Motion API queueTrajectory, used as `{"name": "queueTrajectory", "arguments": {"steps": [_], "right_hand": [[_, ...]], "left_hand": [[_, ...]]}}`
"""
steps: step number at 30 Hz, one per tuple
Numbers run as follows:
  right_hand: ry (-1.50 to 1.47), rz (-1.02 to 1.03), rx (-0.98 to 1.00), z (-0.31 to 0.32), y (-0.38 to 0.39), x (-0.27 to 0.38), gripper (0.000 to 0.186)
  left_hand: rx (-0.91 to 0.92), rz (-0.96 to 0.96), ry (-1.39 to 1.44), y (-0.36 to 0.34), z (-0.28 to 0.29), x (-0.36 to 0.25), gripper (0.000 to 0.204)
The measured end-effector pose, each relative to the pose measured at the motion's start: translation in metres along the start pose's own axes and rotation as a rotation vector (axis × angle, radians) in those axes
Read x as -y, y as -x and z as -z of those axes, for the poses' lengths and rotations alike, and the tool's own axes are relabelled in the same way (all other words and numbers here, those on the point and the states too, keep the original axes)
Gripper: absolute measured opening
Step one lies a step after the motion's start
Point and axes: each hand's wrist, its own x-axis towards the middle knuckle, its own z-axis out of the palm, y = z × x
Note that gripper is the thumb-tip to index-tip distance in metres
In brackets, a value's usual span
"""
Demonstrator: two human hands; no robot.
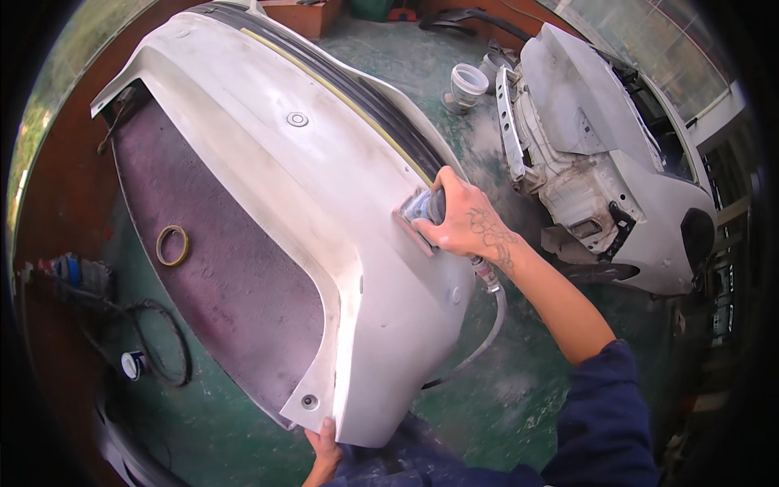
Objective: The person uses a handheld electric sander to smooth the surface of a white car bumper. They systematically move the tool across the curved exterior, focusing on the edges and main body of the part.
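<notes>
A large white car bumper [251,105] with dull, sanded-looking patches lies across the middle, over a dark purple-grey surface. My right hand [466,217] is wrapped round an air sander [417,207], whose flat pad rests on the bumper near its right end. From the sander a grey hose [497,321] curves down behind the bumper. At the bumper's near lower corner, beside a round hole, my left hand [324,445] grips the edge with its thumb on top; its other fingers are mostly hidden. A roll of yellowish tape [172,245] lies on the purple-grey surface.
To the right stands a partly stripped white car body [592,154]. Near it, white buckets [468,85] sit on the dusty green floor [389,47]. At left are a coiled dark hose [174,345] and a small white-and-blue tub [132,365]. A dark curved part lies at lower left.
</notes>
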Motion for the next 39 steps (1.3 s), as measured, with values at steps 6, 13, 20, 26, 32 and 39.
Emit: {"name": "queueTrajectory", "arguments": {"steps": [6, 13, 20, 26, 32, 39], "right_hand": [[0.072, 0.157, -0.131, 0.002, -0.055, 0.013, 0.058], [0.048, 0.007, -0.088, -0.012, 0.044, -0.050, 0.054], [0.113, -0.113, -0.158, -0.037, 0.100, -0.084, 0.058], [0.170, -0.041, -0.295, -0.034, 0.040, -0.042, 0.057], [0.158, -0.056, -0.353, -0.052, 0.069, -0.066, 0.058], [0.187, -0.092, -0.400, -0.049, 0.055, -0.057, 0.055]], "left_hand": [[-0.010, -0.056, -0.078, -0.009, 0.025, 0.022, 0.061], [0.060, -0.067, -0.021, -0.009, 0.014, 0.012, 0.062], [0.115, -0.106, -0.057, -0.013, 0.013, 0.016, 0.058], [0.141, -0.090, -0.136, -0.013, 0.018, 0.007, 0.055], [0.160, -0.111, -0.172, -0.012, 0.020, 0.005, 0.056], [0.094, -0.076, -0.050, -0.016, 0.036, 0.045, 0.067]]}}
